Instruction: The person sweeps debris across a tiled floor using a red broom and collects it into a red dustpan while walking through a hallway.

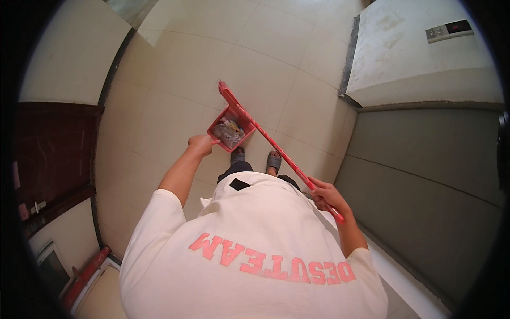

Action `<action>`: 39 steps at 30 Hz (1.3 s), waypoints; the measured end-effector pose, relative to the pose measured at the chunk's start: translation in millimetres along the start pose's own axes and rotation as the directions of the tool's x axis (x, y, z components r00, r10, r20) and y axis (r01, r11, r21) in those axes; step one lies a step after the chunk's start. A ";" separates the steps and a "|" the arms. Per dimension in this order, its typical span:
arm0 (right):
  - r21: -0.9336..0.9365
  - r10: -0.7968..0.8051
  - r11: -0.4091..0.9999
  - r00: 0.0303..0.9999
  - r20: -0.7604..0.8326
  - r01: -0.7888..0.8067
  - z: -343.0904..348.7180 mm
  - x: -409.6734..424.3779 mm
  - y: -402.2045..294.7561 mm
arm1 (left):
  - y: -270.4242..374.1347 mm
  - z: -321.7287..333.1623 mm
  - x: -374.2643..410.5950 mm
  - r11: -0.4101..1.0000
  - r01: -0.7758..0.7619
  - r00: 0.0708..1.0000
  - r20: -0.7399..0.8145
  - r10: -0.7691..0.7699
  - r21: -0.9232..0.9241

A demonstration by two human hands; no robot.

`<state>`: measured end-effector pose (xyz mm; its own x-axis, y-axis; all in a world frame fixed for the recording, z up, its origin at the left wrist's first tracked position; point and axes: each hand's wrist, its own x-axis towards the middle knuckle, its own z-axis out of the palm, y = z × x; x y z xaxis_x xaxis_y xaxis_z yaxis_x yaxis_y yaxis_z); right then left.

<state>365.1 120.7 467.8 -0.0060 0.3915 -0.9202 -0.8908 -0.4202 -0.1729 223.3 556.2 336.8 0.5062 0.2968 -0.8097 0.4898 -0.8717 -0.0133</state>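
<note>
My left hand is closed on the rim or handle of a red plastic bin, held in front of my feet; which part it grips I cannot tell. Crumpled clear plastic and other litter lie inside the bin. In my right hand is the upper end of a red broom. The broom's stick slants away to the upper left, and its head with red bristles reaches past the bin's far edge. Whether the broom touches the bin or the floor is unclear.
Pale floor tiles spread around my sandalled feet. A dark red door stands at the left, with a red pipe below it. Grey elevator doors are at the right, beside a wall call panel.
</note>
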 end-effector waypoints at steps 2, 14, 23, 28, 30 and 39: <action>0.103 -0.026 0.995 0.997 0.076 0.018 -13.0 -21.9 4.9 | 3.2 0.1 -0.8 1.000 -0.004 1.000 -0.002 0.004 -0.002; -0.146 -0.165 0.981 0.953 -0.254 0.131 13.7 -18.4 15.5 | -18.9 19.2 -0.7 0.997 -0.053 0.998 -0.035 0.055 0.062; 0.149 -0.025 0.988 0.990 -0.138 0.046 -2.2 13.3 71.7 | -36.9 23.0 -9.8 0.994 0.022 0.998 0.050 -0.027 0.104; 0.370 -0.020 0.929 0.991 0.135 -0.032 -7.4 29.5 49.7 | -37.2 17.3 -13.4 0.995 0.031 0.998 0.044 -0.035 0.097; 0.623 -0.068 0.763 0.936 0.345 -0.174 -15.0 18.9 36.0 | -40.4 23.7 -14.5 0.996 0.031 0.999 0.025 -0.033 0.083; -0.338 -0.166 0.934 0.979 -0.115 0.119 68.1 38.4 20.0 | -65.1 62.9 -16.3 0.997 0.055 0.998 -0.001 -0.055 0.052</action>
<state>316.1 183.1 452.9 0.1942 0.3595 -0.9127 -0.6791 -0.6222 -0.3895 138.5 583.5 314.0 0.4789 0.3444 -0.8075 0.4795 -0.8731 -0.0881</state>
